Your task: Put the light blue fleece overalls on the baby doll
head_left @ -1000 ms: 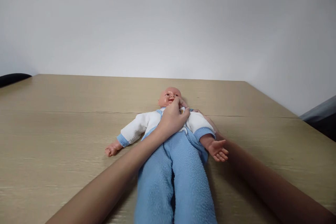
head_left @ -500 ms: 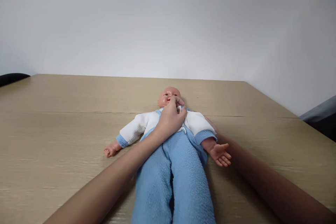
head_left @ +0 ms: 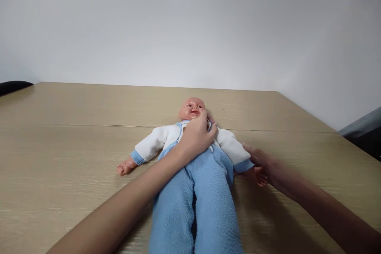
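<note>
A baby doll [head_left: 194, 107] lies on its back, wearing a white top and fuzzy blue overalls [head_left: 205, 174]. My left hand [head_left: 198, 133] rests on its upper chest, fingers curled around the clothing near the neck and thumb opposite them. Part of the chest is hidden under this hand. At the doll's sleeve [head_left: 233, 149] on the right, my right hand [head_left: 260, 162] is beside the blue cuff, smeared by motion; its grip is unclear. The doll's hand [head_left: 261, 177] there shows partly below mine. Its other hand [head_left: 126, 166] lies free on the table.
The wooden table [head_left: 74, 127] has a thin seam running across it. A pale wall [head_left: 149, 35] rises behind its far edge. A dark rounded object [head_left: 13, 86] stands at the left edge, and a dark grey item [head_left: 364, 135] is beyond the right side.
My right hand has come out from behind the doll's shoulder to the cuff, and that sleeve has turned. My left hand has slid slightly right and down, uncovering the doll's mouth.
</note>
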The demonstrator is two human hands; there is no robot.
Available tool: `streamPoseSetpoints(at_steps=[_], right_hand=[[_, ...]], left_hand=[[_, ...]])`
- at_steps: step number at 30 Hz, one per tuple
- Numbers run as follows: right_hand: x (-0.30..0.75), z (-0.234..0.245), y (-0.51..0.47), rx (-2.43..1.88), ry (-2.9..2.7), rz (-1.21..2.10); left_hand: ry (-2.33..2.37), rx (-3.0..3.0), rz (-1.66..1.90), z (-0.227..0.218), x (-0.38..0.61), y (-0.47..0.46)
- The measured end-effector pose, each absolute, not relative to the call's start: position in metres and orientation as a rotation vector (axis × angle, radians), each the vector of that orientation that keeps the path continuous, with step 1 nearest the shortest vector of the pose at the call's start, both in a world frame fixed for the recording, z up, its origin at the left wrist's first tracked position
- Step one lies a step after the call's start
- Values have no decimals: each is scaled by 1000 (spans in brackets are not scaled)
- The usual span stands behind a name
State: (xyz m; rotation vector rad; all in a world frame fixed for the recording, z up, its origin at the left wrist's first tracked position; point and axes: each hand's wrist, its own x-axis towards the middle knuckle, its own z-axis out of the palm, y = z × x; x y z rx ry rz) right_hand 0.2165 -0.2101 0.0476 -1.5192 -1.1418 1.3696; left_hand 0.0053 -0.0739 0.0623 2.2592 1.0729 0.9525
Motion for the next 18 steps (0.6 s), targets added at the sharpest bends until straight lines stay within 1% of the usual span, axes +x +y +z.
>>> streamPoseSetpoints(at_steps=[2,3,7,13,18], right_hand=[[223,48,-211,-1576,-1113,1448],[228,46,-210,-1616,-1105,1423],[261,30,-201,-1725,-1112,1158],[305,12,-190,-1694,-1120,915],[303,5,-190,-1686,-1163,822]], left_hand=[[1123,2338,942,65,4,-75],[1149,2376,937,66,3,-75],[1215,2463,885,71,-3,-76],[1173,2556,905,69,-10,-75],[1175,2649,951,69,-11,-71]])
